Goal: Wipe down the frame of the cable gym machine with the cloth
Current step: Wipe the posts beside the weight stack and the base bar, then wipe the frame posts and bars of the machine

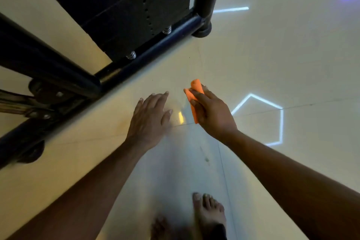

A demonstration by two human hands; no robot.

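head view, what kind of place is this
Probably a gym: a black stack of weight plates sits inside a black tubular steel frame on a glossy pale tiled floor.

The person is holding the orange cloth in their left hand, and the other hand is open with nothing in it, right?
Not quite. The head view shows the orange cloth gripped in the right hand, fingers curled round it. It is the left hand that is open with nothing in it, above the floor near the machine's black frame.

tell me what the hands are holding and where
The right hand grips the folded orange cloth around its middle; the left hand holds nothing.
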